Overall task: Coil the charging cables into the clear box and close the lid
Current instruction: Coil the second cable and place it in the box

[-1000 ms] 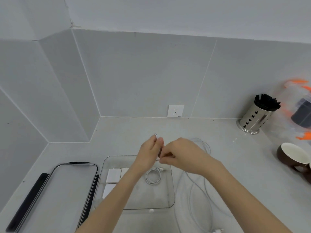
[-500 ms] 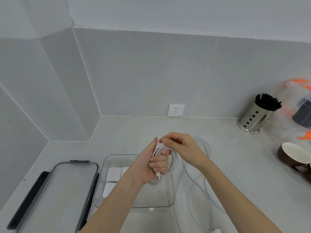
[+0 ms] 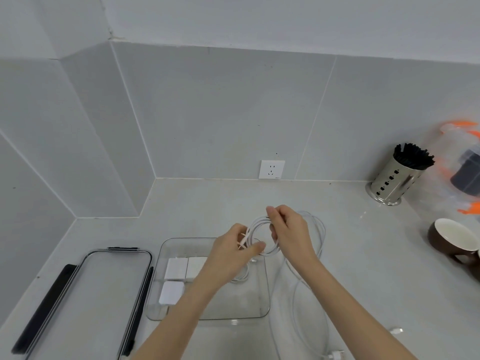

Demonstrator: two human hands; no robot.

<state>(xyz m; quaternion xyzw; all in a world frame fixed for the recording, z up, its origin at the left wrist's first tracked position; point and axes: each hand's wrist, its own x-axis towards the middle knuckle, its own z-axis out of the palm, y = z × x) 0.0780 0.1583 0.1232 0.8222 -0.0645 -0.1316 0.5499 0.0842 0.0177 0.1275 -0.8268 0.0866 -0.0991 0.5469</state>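
Observation:
Both hands hold one white charging cable (image 3: 259, 222) wound into a ring above the far right corner of the clear box (image 3: 266, 289). My left hand (image 3: 233, 249) pinches the ring's left side, and my right hand (image 3: 288, 229) grips its top and right side. The cable's loose tail (image 3: 298, 294) trails down over the counter to the right of the box. Inside the box lie three white chargers (image 3: 179, 268) and another coiled white cable (image 3: 240, 278), partly hidden by my left wrist. The lid (image 3: 85, 294), clear with black clips, lies flat left of the box.
A steel holder with black sticks (image 3: 397, 178) stands at the back right. A brown mug (image 3: 452, 239) lies at the right edge, below a clear bag with orange parts (image 3: 462, 165). A wall socket (image 3: 271, 169) is behind. A small white plug end (image 3: 396, 330) lies on the counter.
The ring of cable has been spread wider between my hands. My left hand has shifted from clutching the coil in its fingers to pinching its left side, while my right moved up and right.

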